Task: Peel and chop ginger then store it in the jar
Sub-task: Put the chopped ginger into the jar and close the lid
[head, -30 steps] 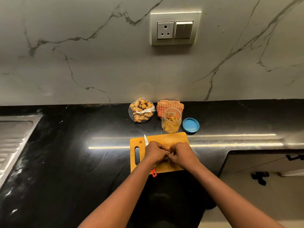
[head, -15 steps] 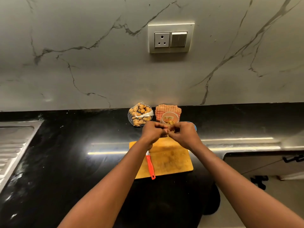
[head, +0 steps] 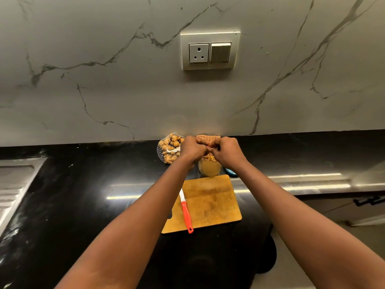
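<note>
Chopped ginger (head: pixel 209 158) already sits in the open jar (head: pixel 209 170), which stands on the counter just behind the board (head: pixel 210 203). The left hand (head: pixel 192 150) and right hand (head: pixel 227 152) hover over its mouth, fingers curled and tips meeting. Whether they pinch any bits cannot be told. The step looks like the storing stage: dropping the last pieces in. The board looks bare apart from the knife (head: pixel 186 211) at its left side. The next move likely calls for rubbing the fingers clean over the jar, then fetching the blue lid (head: pixel 230 172) just right of it. A net bag (head: pixel 169 150) of whole roots lies to the left.
</note>
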Action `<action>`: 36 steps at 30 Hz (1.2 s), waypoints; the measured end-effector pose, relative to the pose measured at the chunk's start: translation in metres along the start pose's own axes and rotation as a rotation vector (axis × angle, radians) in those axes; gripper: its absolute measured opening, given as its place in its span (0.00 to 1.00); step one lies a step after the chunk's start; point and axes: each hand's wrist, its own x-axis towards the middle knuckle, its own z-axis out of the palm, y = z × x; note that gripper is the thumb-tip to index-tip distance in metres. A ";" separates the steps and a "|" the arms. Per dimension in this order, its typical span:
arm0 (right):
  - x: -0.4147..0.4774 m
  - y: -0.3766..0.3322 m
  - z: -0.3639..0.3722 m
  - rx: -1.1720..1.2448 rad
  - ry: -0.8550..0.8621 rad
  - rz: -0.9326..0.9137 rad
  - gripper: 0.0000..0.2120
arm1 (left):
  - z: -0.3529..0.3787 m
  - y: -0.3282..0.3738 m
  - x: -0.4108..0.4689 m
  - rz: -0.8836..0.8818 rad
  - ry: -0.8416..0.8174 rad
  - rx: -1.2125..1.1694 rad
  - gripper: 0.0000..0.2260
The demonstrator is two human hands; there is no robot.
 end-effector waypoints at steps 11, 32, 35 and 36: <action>0.005 0.006 0.002 -0.037 -0.011 -0.040 0.09 | -0.003 -0.003 0.001 0.075 0.089 0.113 0.06; -0.090 0.037 0.069 -0.158 -0.289 -0.145 0.09 | 0.010 -0.097 -0.061 -0.099 -0.065 0.294 0.07; -0.089 0.036 0.074 -0.189 -0.319 -0.121 0.11 | 0.014 -0.101 -0.066 -0.064 -0.067 0.379 0.06; -0.088 0.036 0.074 -0.199 -0.331 -0.129 0.11 | 0.014 -0.100 -0.066 -0.058 -0.068 0.391 0.06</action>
